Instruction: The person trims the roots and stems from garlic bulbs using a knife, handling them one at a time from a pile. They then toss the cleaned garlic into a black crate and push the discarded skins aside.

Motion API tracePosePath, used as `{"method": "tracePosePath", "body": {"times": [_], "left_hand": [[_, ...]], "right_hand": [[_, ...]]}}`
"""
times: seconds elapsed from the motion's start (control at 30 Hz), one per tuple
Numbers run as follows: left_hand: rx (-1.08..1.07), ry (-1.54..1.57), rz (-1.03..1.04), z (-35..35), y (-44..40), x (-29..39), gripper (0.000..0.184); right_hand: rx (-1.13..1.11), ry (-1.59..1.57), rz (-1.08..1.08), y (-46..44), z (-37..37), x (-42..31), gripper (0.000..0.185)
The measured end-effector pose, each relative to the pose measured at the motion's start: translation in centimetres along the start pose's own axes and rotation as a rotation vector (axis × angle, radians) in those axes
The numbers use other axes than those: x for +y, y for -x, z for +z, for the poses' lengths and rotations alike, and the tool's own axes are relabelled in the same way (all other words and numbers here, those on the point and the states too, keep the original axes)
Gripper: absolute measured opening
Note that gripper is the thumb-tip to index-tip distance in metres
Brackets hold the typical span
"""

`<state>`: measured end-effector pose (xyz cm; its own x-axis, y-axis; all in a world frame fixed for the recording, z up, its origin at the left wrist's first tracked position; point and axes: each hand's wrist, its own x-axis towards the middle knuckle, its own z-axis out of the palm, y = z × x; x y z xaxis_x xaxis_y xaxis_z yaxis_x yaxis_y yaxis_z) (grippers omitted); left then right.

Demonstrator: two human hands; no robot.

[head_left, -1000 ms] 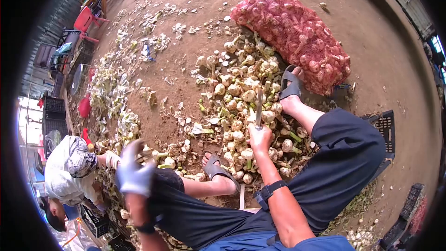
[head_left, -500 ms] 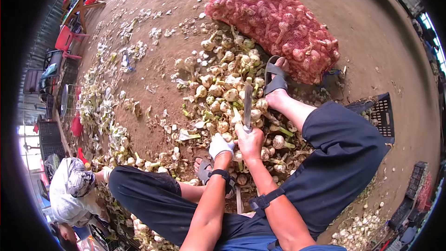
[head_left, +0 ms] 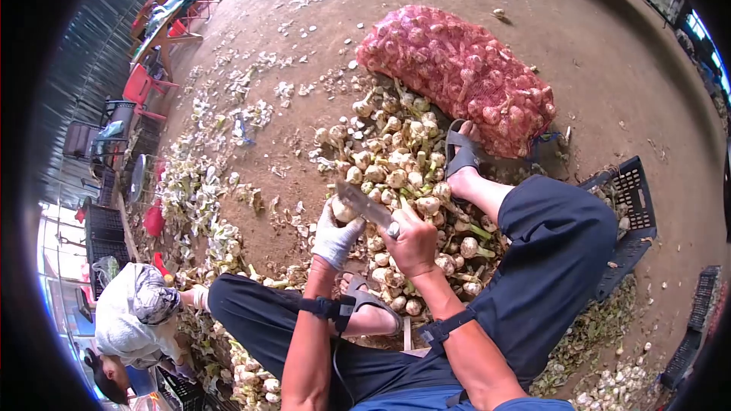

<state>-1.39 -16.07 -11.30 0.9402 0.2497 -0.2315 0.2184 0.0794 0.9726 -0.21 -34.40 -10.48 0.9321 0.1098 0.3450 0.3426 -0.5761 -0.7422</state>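
In the head view my left hand, in a white glove, is closed around a garlic bulb. My right hand, bare, grips a knife by its handle. The broad blade points left and lies across the top of the held bulb; whether it touches or cuts is too small to tell. Beneath and beyond both hands spreads a pile of garlic bulbs, many with green stems and soil on them. My sandalled feet stand on either side of this pile.
A red mesh sack full of garlic lies beyond the pile. Black plastic crates are at the right. Peelings litter the dirt floor to the left. Another person bends over at lower left, near red chairs further back.
My left hand has moved left and now holds up a bulb. The knife has swung from pointing away to pointing left, over that bulb. The camera view has shifted slightly.
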Motion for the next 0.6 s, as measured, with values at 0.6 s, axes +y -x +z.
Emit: {"method": "tracePosePath", "body": {"times": [0.6], "left_hand": [[-0.234,-0.474,0.306,-1.4,3.7,3.7,0.061]], "right_hand": [[-0.057,-0.053,-0.332,1.4,-0.9,-2.2,0.021]]}}
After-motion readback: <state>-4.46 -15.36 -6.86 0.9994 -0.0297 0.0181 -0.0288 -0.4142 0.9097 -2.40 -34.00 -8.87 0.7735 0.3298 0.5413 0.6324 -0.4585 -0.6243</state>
